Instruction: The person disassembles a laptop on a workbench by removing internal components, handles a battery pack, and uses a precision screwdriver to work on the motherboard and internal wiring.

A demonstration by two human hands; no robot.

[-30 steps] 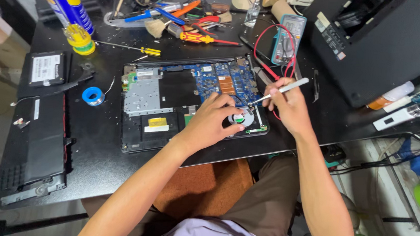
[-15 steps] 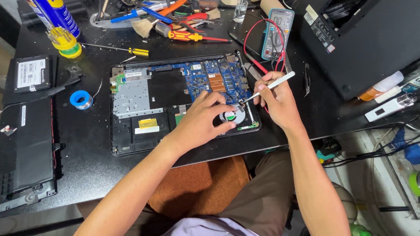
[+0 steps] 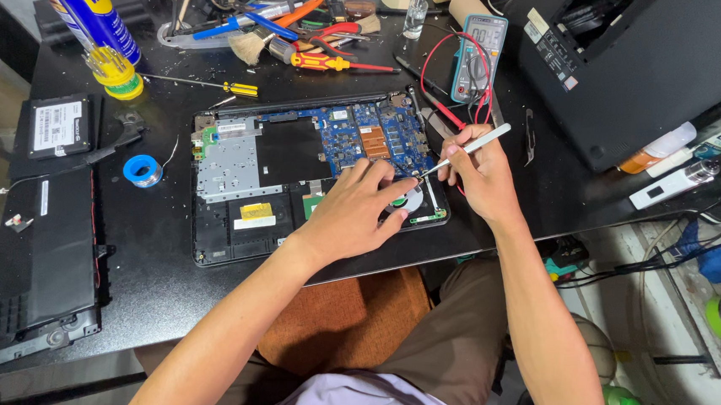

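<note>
A person sits at a black table [image 3: 477,228], looking down at an opened laptop [image 3: 295,177] with its circuit board bare. The left hand [image 3: 358,213] lies flat and open on the laptop's near right corner, fingertips pressing down beside a round fan [image 3: 409,201]. The right hand [image 3: 479,173], just right of the left, is closed in a pen grip around a slim silver tool [image 3: 470,147], whose tip points down between the two hands at the fan's edge.

Beyond the right hand lies a multimeter [image 3: 479,57] with red leads looping close to that hand. Far left of the left hand sit a blue solder spool [image 3: 142,170], a drive [image 3: 59,126] and a long black battery [image 3: 48,248]. Beyond the laptop, a spray can [image 3: 86,14] and a heap of screwdrivers and pliers [image 3: 305,34].

Risks, as a judgement: the metal tip could slip off and scratch the board or snap a fan blade if pressed too hard. The left palm rests on exposed parts, so leaning could bend something. The leads near the right hand might snag.
</note>
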